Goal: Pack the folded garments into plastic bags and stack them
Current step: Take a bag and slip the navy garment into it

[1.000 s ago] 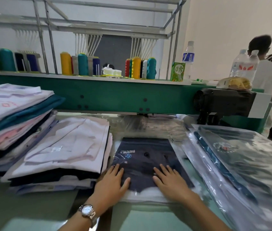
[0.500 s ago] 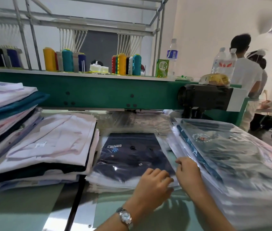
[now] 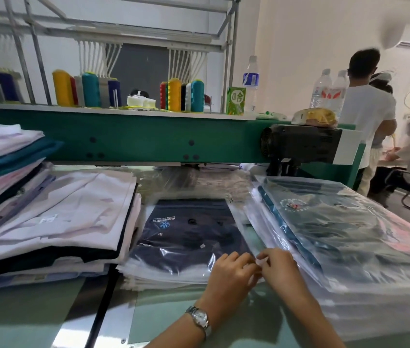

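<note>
Hands: your left hand [image 3: 231,270] and right hand [image 3: 278,266] are both curled, pinching film at the corner nearest the packed stack [image 3: 337,234] | bagged navy shirt [image 3: 189,234] lies just left of that stack | probably soft, light, slippery — slide palms under, don't lift by film

The pale green table [image 3: 23,320] carries a pile of plastic bags [image 3: 163,272]. Left of that pile lie folded garments [image 3: 60,222], and right of it bagged garments [image 3: 344,237].

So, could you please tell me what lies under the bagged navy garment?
A pile of flat clear plastic bags, edges showing at the front. The navy garment covers the rest.
</note>
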The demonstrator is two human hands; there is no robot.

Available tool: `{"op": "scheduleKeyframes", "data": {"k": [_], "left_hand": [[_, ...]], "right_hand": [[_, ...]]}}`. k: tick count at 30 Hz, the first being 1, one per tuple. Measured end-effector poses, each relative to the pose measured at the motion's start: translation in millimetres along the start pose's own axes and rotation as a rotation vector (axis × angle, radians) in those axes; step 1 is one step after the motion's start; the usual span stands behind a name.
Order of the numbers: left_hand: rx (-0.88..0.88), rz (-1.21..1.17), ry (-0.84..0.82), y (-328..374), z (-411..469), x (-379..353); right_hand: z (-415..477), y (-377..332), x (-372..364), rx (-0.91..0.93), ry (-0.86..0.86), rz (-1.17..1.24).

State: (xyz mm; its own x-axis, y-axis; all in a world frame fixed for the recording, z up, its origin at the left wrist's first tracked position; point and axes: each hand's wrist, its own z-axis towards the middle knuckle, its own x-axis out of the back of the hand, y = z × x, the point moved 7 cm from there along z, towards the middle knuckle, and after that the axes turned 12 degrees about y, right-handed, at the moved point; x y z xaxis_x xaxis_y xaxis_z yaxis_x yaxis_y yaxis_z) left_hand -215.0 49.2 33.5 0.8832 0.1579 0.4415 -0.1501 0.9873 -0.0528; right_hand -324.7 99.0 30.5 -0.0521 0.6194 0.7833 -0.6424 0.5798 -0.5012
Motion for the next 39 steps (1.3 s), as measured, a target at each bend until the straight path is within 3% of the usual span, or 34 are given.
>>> {"op": "scheduleKeyframes", "data": {"k": [9, 15, 25, 39], "left_hand": [[-0.075, 0.027, 0.039, 2.3, 4.0, 7.3], [-0.074, 0.020, 0.041, 0.1, 2.8, 13.3], [-0.118, 0.096, 0.021, -23.0, -12.6, 35.5], [-0.080, 0.262, -0.026, -131.7, -78.5, 164.6]], "right_hand": [[-0.7, 0.9, -1.0, -0.052, -0.045, 0.063], [-2.2, 1.3, -5.2, -0.121, -0.096, 0.230], [-3.0, -6.5, 1.2, -0.009, -0.083, -0.058], [-4.5, -11.4, -2.6, 0.024, -0.141, -0.251]]}}
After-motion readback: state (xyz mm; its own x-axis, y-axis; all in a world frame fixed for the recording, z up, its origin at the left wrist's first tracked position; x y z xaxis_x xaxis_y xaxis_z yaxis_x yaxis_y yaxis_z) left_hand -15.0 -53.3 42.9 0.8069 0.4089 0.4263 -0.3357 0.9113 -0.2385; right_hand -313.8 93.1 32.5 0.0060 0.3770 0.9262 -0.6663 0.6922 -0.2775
